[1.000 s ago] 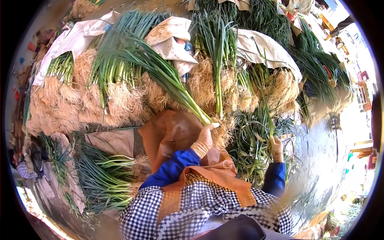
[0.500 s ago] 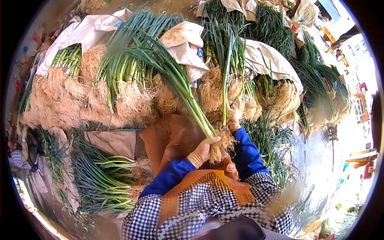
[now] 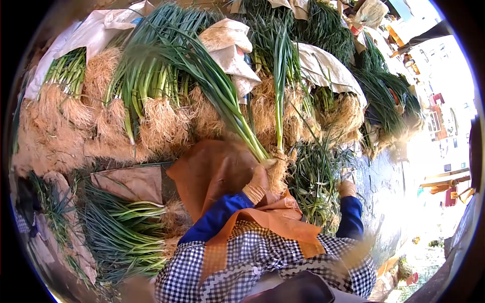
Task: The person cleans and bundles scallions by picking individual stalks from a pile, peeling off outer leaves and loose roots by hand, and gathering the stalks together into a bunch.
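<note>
My left hand (image 3: 259,183), in a pale glove, is closed around the white lower stems of a bunch of green onions (image 3: 241,125). Their leaves slant up to the left, and a tuft of roots (image 3: 277,178) hangs beside the glove. A separate upright stalk (image 3: 279,106) meets these roots at its lower end; whether my left hand also holds it I cannot tell. Off to the right, my gloved right hand (image 3: 347,184) is by a heap of loose green leaves (image 3: 314,188). Its fingers are too small and blurred to read.
A long row of rooted green onions (image 3: 164,121) lies ahead, partly under white sacks (image 3: 323,68). More onions (image 3: 126,232) lie at lower left beside a tan sheet (image 3: 130,183). A brown apron (image 3: 212,169) covers my lap. Wet floor (image 3: 381,187) shows at right.
My right hand has left the upright stalk and moved right and down, past the loose leaves. My left hand keeps its hold on the bunch. The whole view has shifted slightly.
</note>
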`<state>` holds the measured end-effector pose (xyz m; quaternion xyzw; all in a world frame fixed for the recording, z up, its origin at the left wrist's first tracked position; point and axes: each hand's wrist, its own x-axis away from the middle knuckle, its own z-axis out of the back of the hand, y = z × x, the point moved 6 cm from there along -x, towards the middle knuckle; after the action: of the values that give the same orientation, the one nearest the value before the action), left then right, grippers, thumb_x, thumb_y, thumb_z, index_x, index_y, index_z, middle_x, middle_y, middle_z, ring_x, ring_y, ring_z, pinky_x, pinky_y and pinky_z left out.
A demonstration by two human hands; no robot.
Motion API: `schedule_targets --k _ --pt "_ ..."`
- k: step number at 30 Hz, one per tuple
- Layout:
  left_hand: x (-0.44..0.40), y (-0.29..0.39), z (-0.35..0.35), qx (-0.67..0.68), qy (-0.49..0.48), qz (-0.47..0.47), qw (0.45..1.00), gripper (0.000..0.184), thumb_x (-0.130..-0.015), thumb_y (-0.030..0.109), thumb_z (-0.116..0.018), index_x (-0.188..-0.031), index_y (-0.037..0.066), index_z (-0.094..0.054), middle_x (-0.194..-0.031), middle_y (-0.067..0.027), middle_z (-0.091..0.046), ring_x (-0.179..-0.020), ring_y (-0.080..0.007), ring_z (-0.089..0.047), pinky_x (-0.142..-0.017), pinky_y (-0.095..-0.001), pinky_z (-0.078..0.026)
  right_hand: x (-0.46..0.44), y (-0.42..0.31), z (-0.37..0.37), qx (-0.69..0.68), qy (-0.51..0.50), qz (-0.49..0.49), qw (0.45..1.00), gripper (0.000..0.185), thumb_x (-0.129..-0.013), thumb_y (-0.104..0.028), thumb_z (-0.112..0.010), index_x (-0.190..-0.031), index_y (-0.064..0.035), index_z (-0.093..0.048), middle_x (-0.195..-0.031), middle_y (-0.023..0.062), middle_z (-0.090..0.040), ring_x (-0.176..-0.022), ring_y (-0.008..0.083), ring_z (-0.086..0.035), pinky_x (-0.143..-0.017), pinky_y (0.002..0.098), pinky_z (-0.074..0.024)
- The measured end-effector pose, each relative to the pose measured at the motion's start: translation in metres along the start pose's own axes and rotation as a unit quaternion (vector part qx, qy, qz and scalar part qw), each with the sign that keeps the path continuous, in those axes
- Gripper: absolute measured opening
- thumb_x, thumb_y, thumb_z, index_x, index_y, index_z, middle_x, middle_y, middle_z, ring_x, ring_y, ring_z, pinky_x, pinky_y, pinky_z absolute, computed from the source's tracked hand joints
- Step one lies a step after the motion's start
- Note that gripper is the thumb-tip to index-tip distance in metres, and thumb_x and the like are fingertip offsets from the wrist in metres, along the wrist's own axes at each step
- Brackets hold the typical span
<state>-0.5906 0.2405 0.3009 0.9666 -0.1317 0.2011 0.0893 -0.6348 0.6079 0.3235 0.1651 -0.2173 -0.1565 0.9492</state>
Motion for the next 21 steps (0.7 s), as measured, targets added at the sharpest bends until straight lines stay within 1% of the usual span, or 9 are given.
schedule_targets --k 2,4,6,8,10,14,16,18,21 --pt "0.004 0.001 -0.003 0.021 -0.008 0.024 0.999 0.018 -0.078 0.008 -0.051 -0.092 0.0 -0.061 -0.081 -0.0101 -0.064 -0.072 -0.0209 -0.062 -0.065 -0.0334 -0.054 0.034 -0.054 0.054 -0.142 0.104 0.056 0.983 0.048 -0.084 -0.046 -0.049 -0.107 -0.0047 -0.058 -0.098 0.0216 -0.062 -0.094 0.0355 -0.059 -0.083 0.0414 -0.0442" --pt "-0.008 -0.008 0.021 0.021 0.015 0.001 1.0 0.017 -0.078 0.009 -0.052 -0.091 0.001 -0.061 -0.081 -0.0099 -0.064 -0.068 -0.0207 -0.062 -0.064 -0.0331 -0.054 0.054 -0.142 0.092 -0.339 0.122 0.221 0.906 0.049 -0.084 -0.047 -0.051 -0.106 -0.0046 -0.059 -0.093 0.014 -0.065 -0.082 0.0297 -0.063 -0.074 0.0381 -0.0478" --pt "-0.02 -0.013 0.038 0.027 0.001 -0.013 1.0 0.016 -0.079 0.01 -0.053 -0.089 0.001 -0.06 -0.079 -0.0099 -0.064 -0.068 -0.0204 -0.062 -0.065 -0.0324 -0.054 0.088 -0.218 0.113 -0.591 -0.122 0.287 0.744 0.038 -0.09 -0.038 -0.049 -0.103 -0.0038 -0.059 -0.076 0.0028 -0.062 -0.065 0.0121 -0.056 -0.062 0.0258 -0.0463" --pt "-0.007 -0.012 0.027 -0.01 -0.011 0.043 0.999 0.015 -0.08 0.011 -0.053 -0.089 0.0 -0.059 -0.079 -0.0098 -0.063 -0.071 -0.0204 -0.061 -0.066 -0.0321 -0.053 0.078 -0.254 0.115 -0.559 0.048 0.4 0.725 0.041 -0.085 -0.045 -0.053 -0.096 -0.0059 -0.06 -0.072 0.011 -0.061 -0.063 0.0215 -0.058 -0.062 0.0321 -0.0471" --pt "-0.007 -0.015 0.034 -0.01 0.015 0.043 0.999 0.016 -0.081 0.011 -0.053 -0.09 0.0 -0.059 -0.078 -0.0096 -0.063 -0.07 -0.0204 -0.061 -0.065 -0.0322 -0.052 0.079 -0.269 0.128 -0.322 0.097 0.31 0.889 0.042 -0.083 -0.048 -0.053 -0.087 -0.0069 -0.061 -0.068 0.0158 -0.06 -0.066 0.0309 -0.059 -0.065 0.038 -0.0469" --pt "-0.014 -0.02 0.041 -0.004 0.025 0.036 0.999 0.017 -0.081 0.013 -0.053 -0.091 0.0 -0.058 -0.079 -0.009 -0.062 -0.068 -0.0204 -0.059 -0.064 -0.0326 -0.051 0.091 -0.268 0.13 -0.354 0.111 0.353 0.859 0.04 -0.085 -0.045 -0.052 -0.076 -0.0067 -0.059 -0.065 0.0156 -0.059 -0.066 0.0341 -0.059 -0.063 0.0405 -0.0461" --pt "-0.018 -0.02 0.038 0.031 0.037 0.039 0.998 0.017 -0.081 0.013 -0.053 -0.09 0.0 -0.059 -0.079 -0.0089 -0.063 -0.069 -0.0207 -0.059 -0.064 -0.0323 -0.051 0.096 -0.256 0.118 -0.343 0.257 0.37 0.824 0.032 -0.086 -0.031 -0.056 -0.066 -0.0059 -0.052 -0.055 0.0118 -0.052 -0.054 0.0319 -0.053 -0.05 0.0371 -0.043" --pt "-0.02 -0.023 0.04 0.04 0.024 0.056 0.997 0.016 -0.08 0.014 -0.052 -0.087 0.001 -0.06 -0.079 -0.0084 -0.063 -0.069 -0.0208 -0.059 -0.065 -0.032 -0.051 0.119 -0.238 0.12 -0.465 0.208 0.417 0.753 0.034 -0.085 -0.022 -0.06 -0.06 -0.0039 -0.046 -0.048 0.0099 -0.039 -0.041 0.016 -0.045 -0.041 0.0302 -0.0347" --pt "-0.025 -0.015 0.036 0.025 0.008 0.023 0.999 0.016 -0.081 0.013 -0.049 -0.085 0.001 -0.06 -0.078 -0.009 -0.063 -0.07 -0.0197 -0.06 -0.067 -0.0318 -0.052 0.153 -0.2 0.11 -0.436 -0.029 0.536 0.722 0.03 -0.084 -0.018 -0.061 -0.061 -0.0013 -0.051 -0.05 0.006 -0.046 -0.044 0.0105 -0.047 -0.042 0.0271 -0.0373"
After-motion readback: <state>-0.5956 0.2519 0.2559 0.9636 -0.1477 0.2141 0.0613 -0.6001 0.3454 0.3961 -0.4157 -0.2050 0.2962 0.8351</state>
